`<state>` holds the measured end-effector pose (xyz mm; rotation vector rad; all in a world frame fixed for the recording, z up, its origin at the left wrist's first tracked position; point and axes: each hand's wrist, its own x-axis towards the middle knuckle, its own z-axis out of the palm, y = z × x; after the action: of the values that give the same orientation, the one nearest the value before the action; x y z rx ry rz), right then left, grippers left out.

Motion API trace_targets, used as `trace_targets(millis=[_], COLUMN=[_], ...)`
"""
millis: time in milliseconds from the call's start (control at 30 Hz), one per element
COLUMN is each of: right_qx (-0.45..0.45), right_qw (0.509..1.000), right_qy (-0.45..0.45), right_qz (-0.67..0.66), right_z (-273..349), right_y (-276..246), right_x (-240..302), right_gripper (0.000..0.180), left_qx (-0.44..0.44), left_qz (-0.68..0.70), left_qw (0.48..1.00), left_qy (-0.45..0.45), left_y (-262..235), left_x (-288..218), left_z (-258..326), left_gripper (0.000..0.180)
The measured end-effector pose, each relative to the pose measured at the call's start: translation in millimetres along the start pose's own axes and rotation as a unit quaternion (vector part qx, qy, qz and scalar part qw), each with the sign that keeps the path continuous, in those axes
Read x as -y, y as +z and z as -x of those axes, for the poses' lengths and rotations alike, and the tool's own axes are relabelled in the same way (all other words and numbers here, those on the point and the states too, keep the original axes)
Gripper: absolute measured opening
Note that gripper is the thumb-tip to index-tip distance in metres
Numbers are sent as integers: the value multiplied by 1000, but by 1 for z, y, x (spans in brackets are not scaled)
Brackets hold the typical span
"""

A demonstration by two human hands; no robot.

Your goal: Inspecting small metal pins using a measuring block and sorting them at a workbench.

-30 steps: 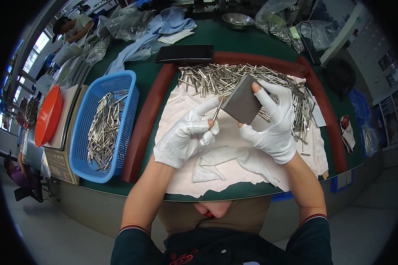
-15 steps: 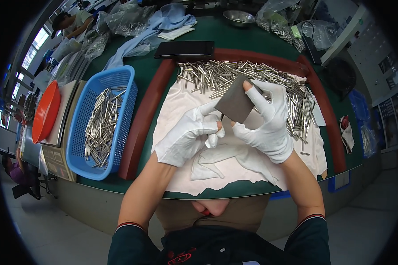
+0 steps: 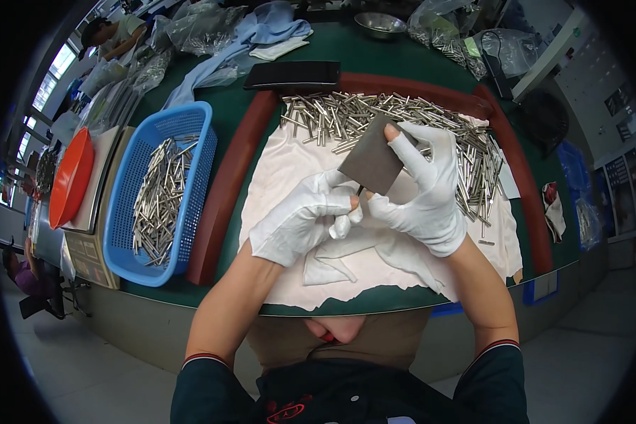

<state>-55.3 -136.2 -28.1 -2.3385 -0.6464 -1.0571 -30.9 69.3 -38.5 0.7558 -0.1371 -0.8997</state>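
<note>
My right hand, in a white glove with bare fingertips, grips a flat dark grey-brown sanding pad by its edges, tilted above the cloth. Close beside it, my gloved left hand pinches a thin rod, its dark tip showing at the pad's lower edge. Most of the rod is hidden by fingers, and I cannot tell whether it touches the pad. Many metal pins lie heaped behind and right of my hands on a pale pink cloth. A crumpled white cloth lies under my wrists.
Red-brown rails border the cloth. Left of them stand a blue basket holding pins, a scale and an orange-red pan. Behind are a black phone-like slab, a metal bowl and plastic bags. Another person sits far left.
Both hands keep their grips, with only slight shifts of the pad and the left fingers. The whole view has moved a little.
</note>
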Motion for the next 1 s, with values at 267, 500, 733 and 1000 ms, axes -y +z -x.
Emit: trace_targets(millis=[267, 500, 733, 1000], right_qx=[-16, -2, -61, -10], right_qw=[999, 1000, 996, 1000], right_qy=[-27, -19, 38, 13], right_qz=[25, 1, -56, -8], right_z=[0, 1, 7, 6], right_y=[0, 3, -8, -7], right_x=[-1, -1, -7, -6], right_gripper=[75, 78, 78, 79], left_qx=[-34, -3, -3, 44], left_qz=[11, -45, 0, 68], left_qw=[999, 999, 1000, 996], left_qy=[-9, -21, 24, 34], left_y=[4, 0, -2, -11], left_x=[2, 1, -4, -4], left_z=[0, -1, 3, 4], left_gripper=[34, 32, 61, 61])
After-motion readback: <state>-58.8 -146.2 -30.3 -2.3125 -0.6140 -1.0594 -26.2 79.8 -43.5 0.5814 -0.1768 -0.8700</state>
